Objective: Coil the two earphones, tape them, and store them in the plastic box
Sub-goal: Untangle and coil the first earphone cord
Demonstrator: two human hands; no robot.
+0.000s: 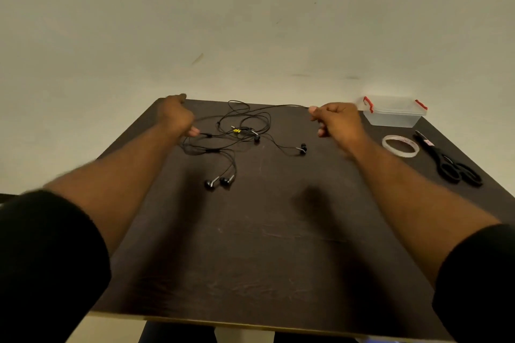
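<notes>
Two black wired earphones [237, 133] lie tangled at the far middle of the dark table [264, 245], with a yellow-marked plug in the knot. One pair of earbuds [218, 181] lies nearer me; another earbud [302, 148] lies to the right. My left hand [177, 117] pinches a cable at the left of the tangle. My right hand [338, 120] pinches a cable end that stretches leftward to the tangle. A clear plastic box [394, 113] with red latches stands at the far right corner.
A roll of clear tape [400, 145] lies flat in front of the box. Black scissors [448, 161] lie to its right near the table's right edge. A plain wall rises behind the table.
</notes>
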